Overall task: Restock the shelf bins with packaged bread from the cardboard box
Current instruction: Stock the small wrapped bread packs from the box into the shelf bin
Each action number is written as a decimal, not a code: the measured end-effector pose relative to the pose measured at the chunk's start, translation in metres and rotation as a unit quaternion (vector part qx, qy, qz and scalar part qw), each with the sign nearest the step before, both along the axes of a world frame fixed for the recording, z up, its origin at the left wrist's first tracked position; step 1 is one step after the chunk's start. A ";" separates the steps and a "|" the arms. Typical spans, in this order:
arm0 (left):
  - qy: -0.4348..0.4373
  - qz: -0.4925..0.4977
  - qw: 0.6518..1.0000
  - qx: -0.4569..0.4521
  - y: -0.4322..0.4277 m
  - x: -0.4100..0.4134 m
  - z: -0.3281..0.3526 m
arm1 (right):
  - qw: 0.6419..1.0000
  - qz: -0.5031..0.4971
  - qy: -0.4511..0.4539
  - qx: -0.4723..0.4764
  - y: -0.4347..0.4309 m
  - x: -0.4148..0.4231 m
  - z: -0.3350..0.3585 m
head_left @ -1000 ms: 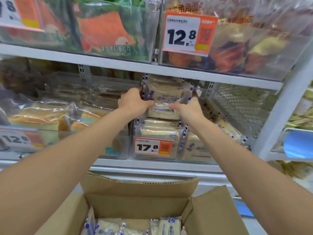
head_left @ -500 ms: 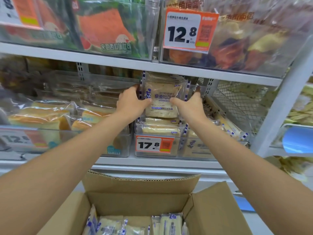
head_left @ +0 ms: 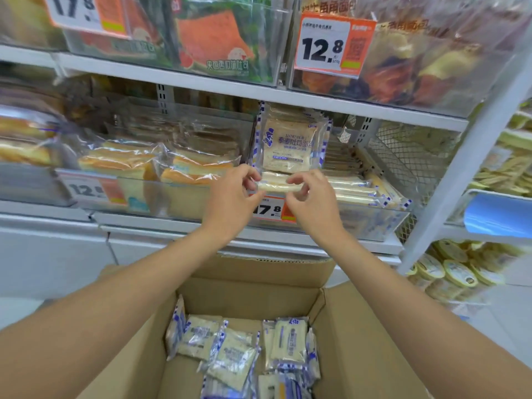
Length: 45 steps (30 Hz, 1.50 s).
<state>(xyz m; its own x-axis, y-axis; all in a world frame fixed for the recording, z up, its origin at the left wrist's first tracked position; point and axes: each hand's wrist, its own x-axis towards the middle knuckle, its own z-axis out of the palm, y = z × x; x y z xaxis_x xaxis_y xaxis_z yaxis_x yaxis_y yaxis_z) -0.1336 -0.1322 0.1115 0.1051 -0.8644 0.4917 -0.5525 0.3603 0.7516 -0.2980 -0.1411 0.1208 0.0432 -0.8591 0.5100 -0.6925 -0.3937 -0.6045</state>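
Bread packet (head_left: 277, 186) between left hand (head_left: 233, 203), right hand (head_left: 314, 206)

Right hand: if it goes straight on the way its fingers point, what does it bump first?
The flat bread pack, which the right hand pinches at one end. Behind it stands the upright pack, probably next, though depth is unclear.

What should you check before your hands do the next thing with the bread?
1. Left hand pinches one end of the flat bread pack: ok.
2. Right hand pinches the other end: ok.
3. Flat bread pack lies level, above the price tag: ok.
4. Upright pack behind it stands straight: ok.
5. Room for more packs under the upper shelf: cannot tell.
6. Spare packs wait in the cardboard box: ok.
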 end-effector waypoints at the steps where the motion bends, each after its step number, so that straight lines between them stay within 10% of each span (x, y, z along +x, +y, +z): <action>1: 0.004 -0.004 1.000 0.027 0.012 0.003 -0.012 | 1.000 0.018 0.013 0.009 0.008 0.003 -0.008; 12: 0.036 0.069 0.931 0.357 0.094 0.092 -0.200 | 0.860 0.149 0.194 0.448 0.059 -0.009 -0.232; 20: 0.099 0.082 0.882 0.454 0.108 0.097 -0.275 | 0.783 0.105 0.214 0.575 0.056 0.026 -0.388; 23: 0.118 0.073 0.877 0.461 0.107 0.092 -0.277 | 0.775 0.106 0.283 0.555 0.064 0.027 -0.407; 30: 0.064 0.030 0.873 0.482 0.095 0.089 -0.260 | 0.797 0.180 0.040 0.575 0.044 -0.011 -0.316; 36: 0.174 -0.090 0.798 0.570 0.103 0.073 -0.241 | 0.767 0.261 0.012 0.585 0.037 -0.009 -0.231; 45: 0.263 0.036 0.834 0.484 0.123 0.113 -0.240 | 0.790 0.159 0.126 0.579 0.033 -0.008 -0.341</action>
<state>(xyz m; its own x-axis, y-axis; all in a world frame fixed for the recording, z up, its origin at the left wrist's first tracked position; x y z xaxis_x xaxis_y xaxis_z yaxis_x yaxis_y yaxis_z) -0.0209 -0.0089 -0.1286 0.1541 -0.8112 -0.5641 -0.0481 -0.5764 0.8158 -0.3059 -0.1081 -0.2201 0.3258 -0.6683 -0.6687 -0.8257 0.1434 -0.5456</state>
